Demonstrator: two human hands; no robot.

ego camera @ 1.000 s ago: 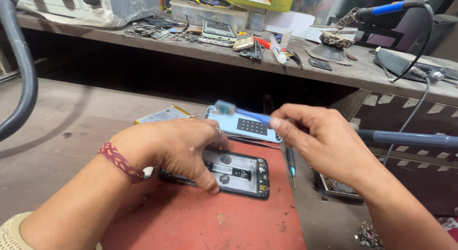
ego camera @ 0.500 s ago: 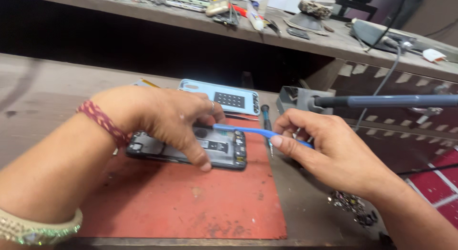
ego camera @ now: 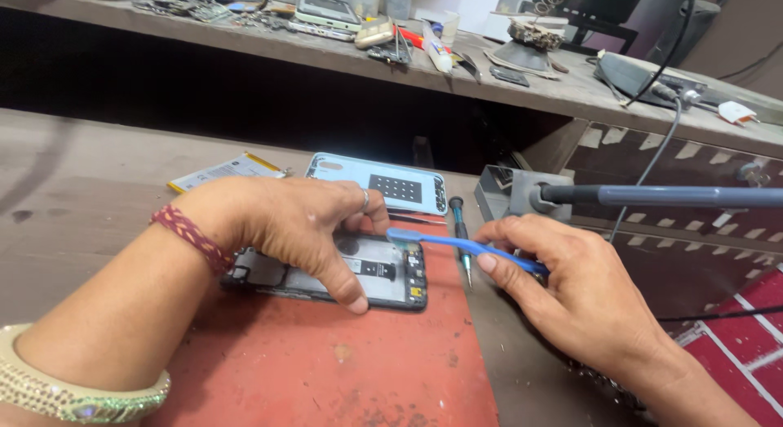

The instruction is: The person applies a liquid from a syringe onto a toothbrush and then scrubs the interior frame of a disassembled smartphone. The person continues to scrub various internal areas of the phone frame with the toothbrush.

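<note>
Head view, looking down at a worn wooden tabletop [ego camera: 98, 190] where a person works with both bare hands. A red mat [ego camera: 326, 370] lies on it, and on the mat's far part rests an opened phone [ego camera: 383, 272], back cover off, its dark inner boards showing. The left hand [ego camera: 285, 223] presses down on the phone, palm over its left half, fingers [ego camera: 347, 288] spread narrowly with the thumb tip at the phone's near edge (a ring sits on one finger, a braided red band on the wrist, and a pale beaded bangle further up the forearm). The right hand [ego camera: 571, 288] pinches a blue brush [ego camera: 457, 243] between thumb and fingers, closed firmly around its handle; the brush head reaches left and touches the phone's upper right corner. Just beside the brush, a small dark-handled screwdriver [ego camera: 461, 239] lies at the mat's right edge. Beyond the phone lies the pale blue back cover [ego camera: 383, 182], inner side up, and left of it a flat battery [ego camera: 224, 172] with a yellow edge. A grey metal arm [ego camera: 669, 195] crosses from the right, above the right hand. A cluttered shelf [ego camera: 342, 52] of tools and phone parts runs along the back.
</note>
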